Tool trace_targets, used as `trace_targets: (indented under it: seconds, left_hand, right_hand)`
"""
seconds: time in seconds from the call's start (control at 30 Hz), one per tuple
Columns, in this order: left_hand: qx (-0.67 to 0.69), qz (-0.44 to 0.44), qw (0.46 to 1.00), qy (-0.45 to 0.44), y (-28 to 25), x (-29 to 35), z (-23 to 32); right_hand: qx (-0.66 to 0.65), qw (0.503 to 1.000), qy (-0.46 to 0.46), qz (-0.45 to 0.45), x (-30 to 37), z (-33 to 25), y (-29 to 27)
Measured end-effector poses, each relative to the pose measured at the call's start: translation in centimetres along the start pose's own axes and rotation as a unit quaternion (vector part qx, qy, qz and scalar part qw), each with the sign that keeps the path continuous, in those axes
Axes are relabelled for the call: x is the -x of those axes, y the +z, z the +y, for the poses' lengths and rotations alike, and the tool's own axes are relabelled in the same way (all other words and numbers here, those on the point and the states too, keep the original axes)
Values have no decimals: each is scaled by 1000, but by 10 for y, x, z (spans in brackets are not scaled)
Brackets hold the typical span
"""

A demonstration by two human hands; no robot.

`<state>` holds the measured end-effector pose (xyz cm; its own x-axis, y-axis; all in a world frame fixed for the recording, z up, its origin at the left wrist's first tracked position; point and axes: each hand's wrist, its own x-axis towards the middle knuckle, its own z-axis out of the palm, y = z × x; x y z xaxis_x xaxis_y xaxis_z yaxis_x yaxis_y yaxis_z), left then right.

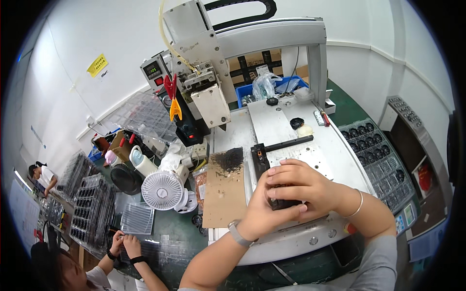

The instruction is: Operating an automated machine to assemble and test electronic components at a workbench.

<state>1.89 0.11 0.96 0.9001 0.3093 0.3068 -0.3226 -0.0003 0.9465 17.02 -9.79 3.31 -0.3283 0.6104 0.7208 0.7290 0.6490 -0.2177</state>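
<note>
Both my hands meet over the white machine bed, wrapped round a dark part (280, 202) that is mostly hidden by my fingers. My left hand (266, 207) closes on it from the left, with a watch on that wrist. From the right, my right hand (310, 186) curls its fingers over the top; a thin bangle circles its wrist. Just beyond my fingers is a black fixture (260, 157) with a black bar (290, 143) reaching right. Farther back on the bed lie a round black part (296, 123) and a pale round piece (305, 130).
The machine head (209, 104) hangs ahead to the left. Cardboard (224, 203) with dark residue lies left of my hands, near a white fan (163, 190). A tray of black round parts (371, 150) stands right. At lower left, a co-worker's hands (124, 244) are busy near stacked trays (92, 206).
</note>
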Motion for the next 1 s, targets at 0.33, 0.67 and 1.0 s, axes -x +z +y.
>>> trace_targets:
  seconds: [0.33, 0.67, 1.0]
  left_hand:
    - [240, 26, 969, -57, 3, 5, -1]
    - [121, -53, 990, -43, 10, 7, -9]
    - [77, -38, 994, -63, 7, 6, -9]
  right_hand:
    - [-32, 998, 44, 23, -1, -1, -6]
    - [334, 731, 584, -117, 69, 109, -80]
    - [300, 760, 575, -42, 56, 89, -79]
